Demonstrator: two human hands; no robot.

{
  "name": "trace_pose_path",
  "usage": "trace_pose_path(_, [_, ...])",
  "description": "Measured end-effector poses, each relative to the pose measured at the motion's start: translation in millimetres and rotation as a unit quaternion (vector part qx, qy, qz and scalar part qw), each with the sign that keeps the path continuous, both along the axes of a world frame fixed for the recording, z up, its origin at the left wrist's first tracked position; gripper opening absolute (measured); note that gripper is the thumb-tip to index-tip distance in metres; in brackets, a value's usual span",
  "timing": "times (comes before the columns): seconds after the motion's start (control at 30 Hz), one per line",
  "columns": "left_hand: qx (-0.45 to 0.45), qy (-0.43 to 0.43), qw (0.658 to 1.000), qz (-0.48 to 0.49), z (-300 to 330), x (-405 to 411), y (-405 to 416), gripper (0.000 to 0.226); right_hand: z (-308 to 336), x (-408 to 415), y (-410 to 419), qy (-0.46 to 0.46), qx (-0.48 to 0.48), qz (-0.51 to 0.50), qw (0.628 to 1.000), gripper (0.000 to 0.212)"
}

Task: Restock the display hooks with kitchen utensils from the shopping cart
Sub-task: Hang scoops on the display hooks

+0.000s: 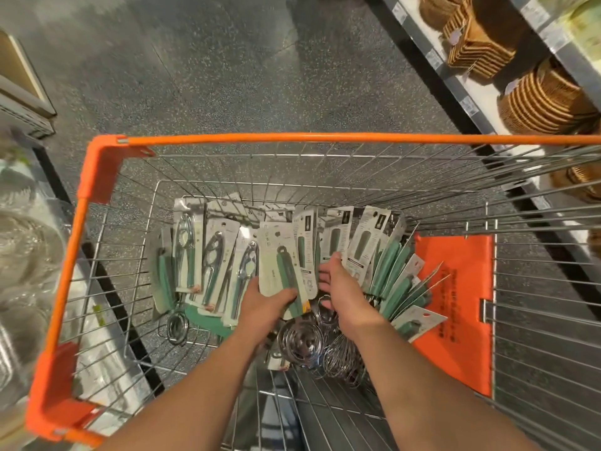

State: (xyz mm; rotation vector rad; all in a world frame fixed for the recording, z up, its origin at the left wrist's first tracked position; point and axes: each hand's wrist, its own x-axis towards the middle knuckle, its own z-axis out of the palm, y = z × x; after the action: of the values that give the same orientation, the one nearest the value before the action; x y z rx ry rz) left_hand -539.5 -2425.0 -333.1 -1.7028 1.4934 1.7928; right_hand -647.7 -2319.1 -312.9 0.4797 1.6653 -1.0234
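The carded utensils (335,252) stand in a row across the far end of the shopping cart (227,138), cards upright or leaning, their long axes running from near to far with the hang holes at the far, upper ends. One of them, a green-handled utensil on a pale card (283,271), is already in your left hand (263,302): you hold it by its near, lower edge, fingers curled up over the front of the card, so the card rises away from your grip toward the far side. Your right hand (338,284) is just to the right of it, fingers loosely spread and holding nothing, the fingertips touching or almost touching the next upright cards with dark green handles (335,242). Those cards lie directly beyond your right fingertips, so this hand is the nearer one for the next pick; I judge a short reach forward and a pinch on a card's edge would take it. Further right, a fan of cards with green handles (395,271) leans against the orange panel (455,307). To the left stand carded metal crackers (213,265). Nearest you, under both wrists, lie wire whisks (341,356). No display hooks are in view.
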Motion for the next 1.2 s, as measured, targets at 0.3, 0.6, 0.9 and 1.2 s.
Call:
trace_pose_path(0.3, [0.077,0.061,0.995,0.007,16.2,2.3,2.7,0.122,2.9,11.6,1.0,-0.015,-0.007,0.044,0.999,0.046])
trace_pose_path(0.6, [0.145,0.130,0.979,0.053,53.5,1.8,8.1,0.074,31.4,7.1,-10.9,0.120,0.060,0.121,0.983,0.094])
trace_pose_path(0.9, [0.172,0.156,0.968,0.096,79.5,7.9,16.1,0.106,61.1,0.2,-10.9,0.096,0.124,0.074,0.985,0.093])
trace_pose_path(1.2, [0.160,0.162,0.973,0.047,109.1,10.6,7.5,0.106,80.4,11.7,-12.3,0.047,0.103,0.004,0.994,0.105])
